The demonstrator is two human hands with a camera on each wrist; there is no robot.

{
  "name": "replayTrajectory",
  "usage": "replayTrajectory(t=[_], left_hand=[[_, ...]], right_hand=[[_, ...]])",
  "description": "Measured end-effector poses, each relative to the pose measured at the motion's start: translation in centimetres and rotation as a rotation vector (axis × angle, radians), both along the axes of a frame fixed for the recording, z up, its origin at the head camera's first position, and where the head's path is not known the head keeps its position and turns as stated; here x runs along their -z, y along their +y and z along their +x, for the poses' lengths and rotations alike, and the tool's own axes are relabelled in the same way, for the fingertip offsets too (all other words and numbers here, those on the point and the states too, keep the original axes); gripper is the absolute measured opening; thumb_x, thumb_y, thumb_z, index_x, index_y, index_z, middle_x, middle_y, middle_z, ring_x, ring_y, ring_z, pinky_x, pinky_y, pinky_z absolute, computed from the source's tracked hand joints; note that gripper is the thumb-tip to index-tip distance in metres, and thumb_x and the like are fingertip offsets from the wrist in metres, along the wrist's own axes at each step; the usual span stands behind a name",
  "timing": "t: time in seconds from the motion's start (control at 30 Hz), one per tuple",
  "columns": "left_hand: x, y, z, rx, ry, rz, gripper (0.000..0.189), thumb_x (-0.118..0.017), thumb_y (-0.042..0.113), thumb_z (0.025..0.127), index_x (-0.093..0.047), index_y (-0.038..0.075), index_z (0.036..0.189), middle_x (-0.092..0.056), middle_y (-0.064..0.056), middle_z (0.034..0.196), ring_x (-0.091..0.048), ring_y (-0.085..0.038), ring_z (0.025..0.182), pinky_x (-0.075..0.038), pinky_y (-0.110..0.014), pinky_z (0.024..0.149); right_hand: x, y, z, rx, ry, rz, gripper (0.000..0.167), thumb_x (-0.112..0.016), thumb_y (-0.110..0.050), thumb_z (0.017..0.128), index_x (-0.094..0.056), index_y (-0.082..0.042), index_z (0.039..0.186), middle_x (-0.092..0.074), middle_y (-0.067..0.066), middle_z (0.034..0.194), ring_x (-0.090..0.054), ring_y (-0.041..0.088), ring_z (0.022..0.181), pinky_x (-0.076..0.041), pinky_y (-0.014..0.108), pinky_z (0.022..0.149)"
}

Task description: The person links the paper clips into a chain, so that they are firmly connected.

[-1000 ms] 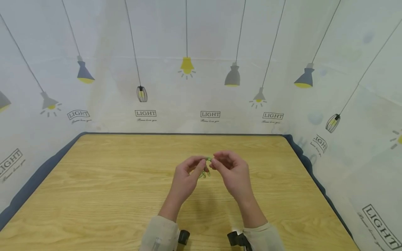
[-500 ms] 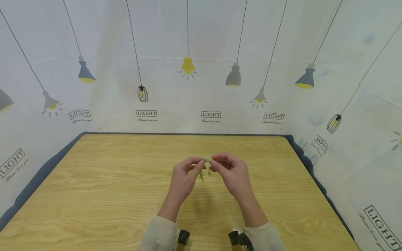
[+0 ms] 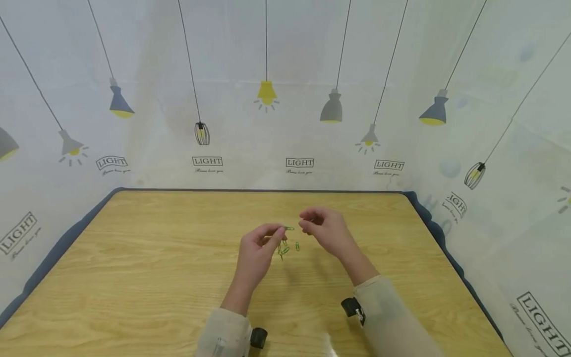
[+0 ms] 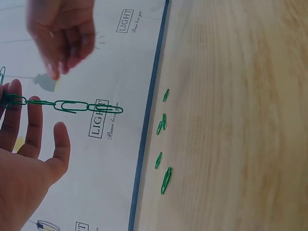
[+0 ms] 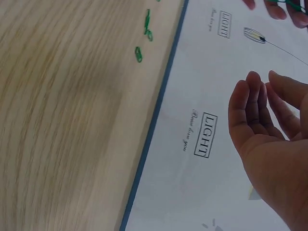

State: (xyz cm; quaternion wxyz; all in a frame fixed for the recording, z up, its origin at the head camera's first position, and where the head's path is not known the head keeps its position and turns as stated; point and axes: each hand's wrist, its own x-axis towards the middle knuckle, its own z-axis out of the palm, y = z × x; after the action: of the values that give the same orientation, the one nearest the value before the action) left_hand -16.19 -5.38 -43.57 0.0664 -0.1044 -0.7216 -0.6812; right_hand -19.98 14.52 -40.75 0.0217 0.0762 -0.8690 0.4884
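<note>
My left hand [image 3: 256, 253] pinches a chain of linked green paper clips [image 4: 71, 106] between thumb and index finger, above the table. In the left wrist view the chain hangs away past the spread fingers; the end of another clip [image 4: 3, 74] pokes out beyond the fingertips. To the right, my right hand [image 3: 327, 233] is apart from the chain, its fingers loosely bent. Nothing shows between those fingers in the right wrist view [image 5: 269, 139]. Several loose green paper clips [image 4: 166, 181] lie on the table under the hands.
The wood-grain table [image 3: 156, 277] has a dark blue edging [image 3: 267, 190] along its back and sides. Behind it stands a white wall covering [image 3: 250, 134] printed with lamps and words. Black wrist cameras [image 3: 352, 307] sit at both sleeves.
My right hand has let go of the clip that both hands were holding and moved up and right. The left hand has shifted slightly left, keeping the chain.
</note>
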Motion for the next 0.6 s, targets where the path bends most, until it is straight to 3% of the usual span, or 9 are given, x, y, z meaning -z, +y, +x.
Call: replayTrajectory(t=[0.17,0.3,0.6], left_hand=[[-0.2,0.0,-0.1,0.001,0.001,-0.005,0.019,-0.067,0.024,0.107,-0.079,0.010,0.113,-0.078,-0.016,0.106,-0.070,-0.016,0.100,-0.058,-0.030,0.092],[-0.3,0.1,-0.1,-0.006,0.012,-0.011,0.021,-0.068,0.025,0.106,-0.079,0.008,0.113,-0.078,-0.013,0.104,-0.070,-0.015,0.100,-0.058,-0.029,0.092],[0.2,0.0,-0.1,0.002,0.010,-0.020,0.023,-0.068,0.026,0.106,-0.078,0.007,0.114,-0.078,-0.011,0.105,-0.073,-0.017,0.099,-0.058,-0.031,0.093]], right_hand=[[1.2,0.4,-2.2,-0.091,-0.071,0.071,0.023,-0.073,-0.016,0.102,-0.074,-0.008,0.123,-0.076,0.013,0.111,-0.074,0.029,0.094,-0.064,0.046,0.086],[2.3,0.8,-3.5,-0.154,-0.160,0.109,0.026,-0.073,-0.014,0.102,-0.072,-0.006,0.126,-0.074,0.015,0.112,-0.073,0.028,0.095,-0.065,0.048,0.087],[5.1,2.3,-4.8,-0.261,-0.298,0.162,0.036,-0.077,-0.016,0.099,-0.071,-0.006,0.132,-0.074,0.011,0.113,-0.066,0.017,0.094,-0.056,0.029,0.079]])
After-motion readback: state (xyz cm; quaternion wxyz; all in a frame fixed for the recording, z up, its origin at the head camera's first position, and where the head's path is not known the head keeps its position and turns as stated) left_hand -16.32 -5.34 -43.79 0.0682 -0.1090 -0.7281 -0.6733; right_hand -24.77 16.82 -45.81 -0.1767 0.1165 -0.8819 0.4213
